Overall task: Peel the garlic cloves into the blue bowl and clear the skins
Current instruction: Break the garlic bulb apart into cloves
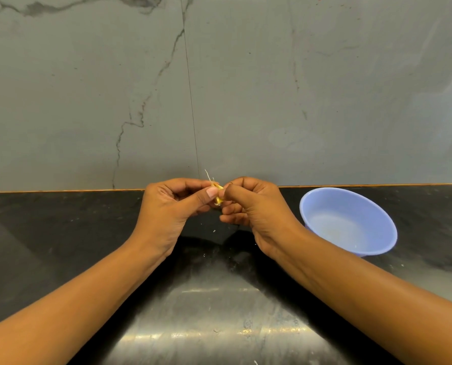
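Fingers of the left hand (167, 206) and right hand (253, 206) are covering most of the garlic clove (217, 196); both forearms are running off the lower edge; bench (61, 233) specks are too small to identify.

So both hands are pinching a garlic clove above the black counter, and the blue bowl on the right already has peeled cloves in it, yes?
Not quite. The head view shows the blue bowl empty. The rest holds: left hand and right hand pinch the garlic clove above the black counter.

1 garlic clove (217, 196), 1 blue bowl (311, 204), 2 hands
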A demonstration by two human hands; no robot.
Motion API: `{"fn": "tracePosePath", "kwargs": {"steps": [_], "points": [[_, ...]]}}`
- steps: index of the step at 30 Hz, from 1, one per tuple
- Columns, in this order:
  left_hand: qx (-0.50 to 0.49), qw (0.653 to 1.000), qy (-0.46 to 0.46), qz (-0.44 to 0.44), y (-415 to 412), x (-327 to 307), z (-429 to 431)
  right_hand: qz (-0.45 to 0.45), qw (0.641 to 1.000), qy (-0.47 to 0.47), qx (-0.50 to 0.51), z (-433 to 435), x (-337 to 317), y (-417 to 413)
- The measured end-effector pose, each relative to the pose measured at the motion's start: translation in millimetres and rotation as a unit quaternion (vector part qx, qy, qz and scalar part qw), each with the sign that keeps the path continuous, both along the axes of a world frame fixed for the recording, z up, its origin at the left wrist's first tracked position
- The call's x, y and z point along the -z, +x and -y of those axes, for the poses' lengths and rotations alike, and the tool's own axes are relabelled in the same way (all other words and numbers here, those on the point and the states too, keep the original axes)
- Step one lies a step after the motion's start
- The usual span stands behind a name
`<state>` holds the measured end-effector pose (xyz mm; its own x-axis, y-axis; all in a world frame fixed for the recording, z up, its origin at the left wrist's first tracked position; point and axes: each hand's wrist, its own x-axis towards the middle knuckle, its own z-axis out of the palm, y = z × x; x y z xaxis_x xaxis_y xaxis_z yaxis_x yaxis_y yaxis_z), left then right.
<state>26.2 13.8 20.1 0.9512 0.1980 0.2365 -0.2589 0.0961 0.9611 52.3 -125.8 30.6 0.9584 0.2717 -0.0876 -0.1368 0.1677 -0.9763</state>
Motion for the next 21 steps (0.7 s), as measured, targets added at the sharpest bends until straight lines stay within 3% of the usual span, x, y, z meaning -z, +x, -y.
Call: {"fn": "tracePosePath", "kwargs": {"steps": [5,9,10,12,14,15,18,21], "points": [[0.015,0.998,-0.060,-0.014,1,-1,-1,-0.011,0.998,0.062,0.010,0,-1,1],[0.010,0.998,-0.061,-0.029,6,-6,-16,-0.022,0.998,0.056,0.012,4,0,6],[-0.001,1.000,-0.014,-0.026,8,-8,-26,-0.004,1.000,0.018,-0.004,6,0,8],[0.006,0.988,0.155,-0.025,14,-13,-53,0.115,0.977,-0.170,-0.051,12,1,8],[0.056,0.947,0.314,-0.048,16,-17,-73,0.266,0.888,-0.366,-0.082,13,4,6],[0.082,0.920,0.379,-0.057,16,-16,-78,0.313,0.848,-0.418,-0.095,13,5,4],[0.142,0.843,0.517,-0.050,16,-10,-75,0.345,0.798,-0.477,-0.130,13,2,1],[0.177,0.840,0.509,-0.064,11,-11,-65,0.344,0.799,-0.486,-0.090,20,-5,6]]}}
